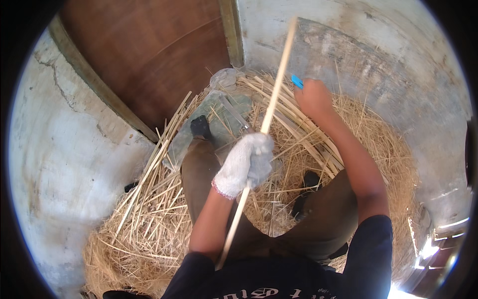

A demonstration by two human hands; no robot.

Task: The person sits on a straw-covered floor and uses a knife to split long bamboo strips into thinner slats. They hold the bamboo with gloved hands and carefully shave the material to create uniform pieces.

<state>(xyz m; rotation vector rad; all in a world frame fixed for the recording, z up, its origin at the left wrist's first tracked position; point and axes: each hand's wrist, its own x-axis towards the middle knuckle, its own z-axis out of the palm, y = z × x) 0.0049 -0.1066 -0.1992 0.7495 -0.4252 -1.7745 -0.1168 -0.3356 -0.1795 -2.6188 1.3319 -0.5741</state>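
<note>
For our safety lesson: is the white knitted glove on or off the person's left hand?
On. The white knitted glove covers the left hand to the wrist, closed around a long, pale, slender stick.

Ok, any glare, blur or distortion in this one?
All in the head view: glare burns out the lower right edge; the door frame bows near the dark rim; the pale stick and gloved left hand look slightly soft, possibly from motion.

Holding a slanting pale stick [279, 79] in gloved left grip [246, 163], a blue object [297, 81] in bare right grip [315, 100].
</note>
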